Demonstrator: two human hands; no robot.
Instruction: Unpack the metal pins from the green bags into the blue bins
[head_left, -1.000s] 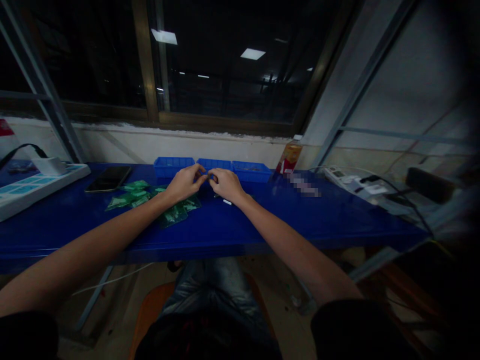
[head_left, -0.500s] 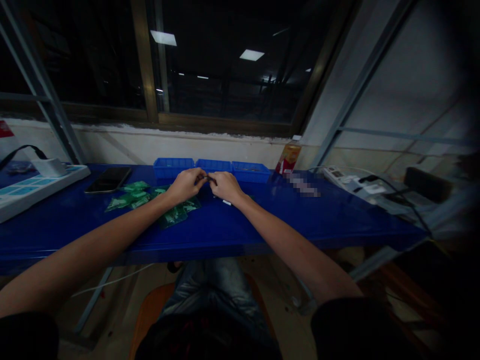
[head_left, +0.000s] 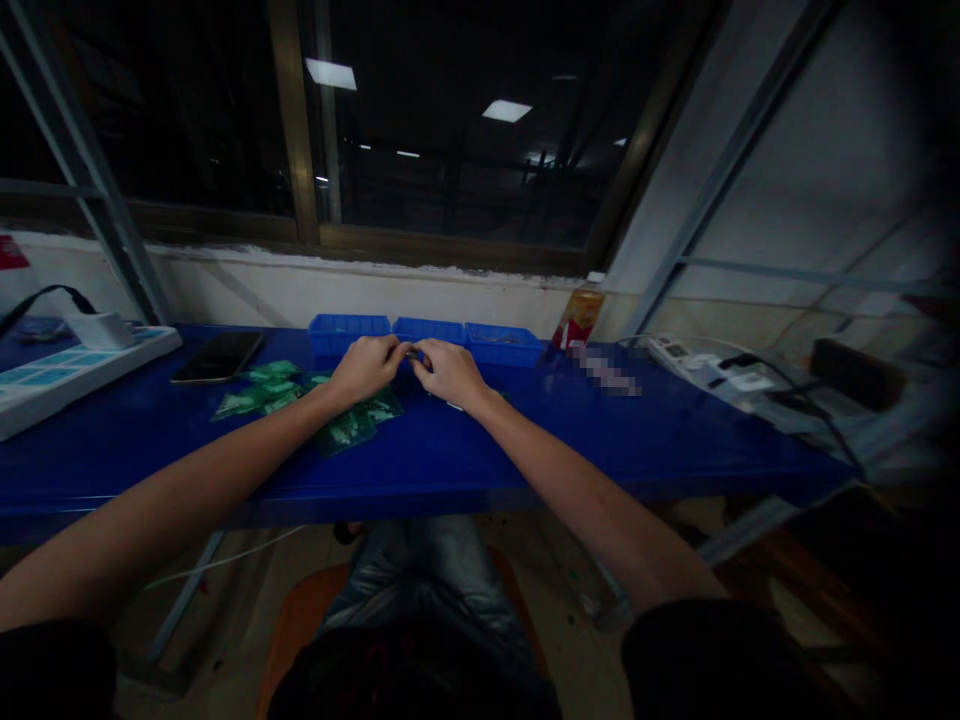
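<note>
Far left: power strip (head_left: 82, 372) on the desk (head_left: 600, 450), white with blue-green panels; any print too small to read. White plug (head_left: 101, 330) seated in it, black cord running off left. Next, phone (head_left: 219, 358), dark screen up.

Green bags (head_left: 262, 390) lie in a loose pile, partly under the left forearm; contents pale, not identifiable.

Left hand (head_left: 366, 368): back up, forearm reaching in diagonally from lower left, fingers curled, fingertips pinched closed on the small part (head_left: 412, 353). Part sits between the two hands, above the desk, in front of the bins (head_left: 349, 336); mostly covered by fingers, dark with a light glint.

Right hand (head_left: 455, 375): mirrors the left, back up, forearm from lower right, thumb and fingers closed on the same part. White piece (head_left: 454, 406) on the desk just below this hand, partly hidden.

Three blue bins stand in a row behind the hands. Right of them, upright bottle (head_left: 579, 315), amber contents, red label with pale lettering, illegible. Pixelated patch beside it, unreadable. Far right: second strip (head_left: 694, 362), white, with cords.
</note>
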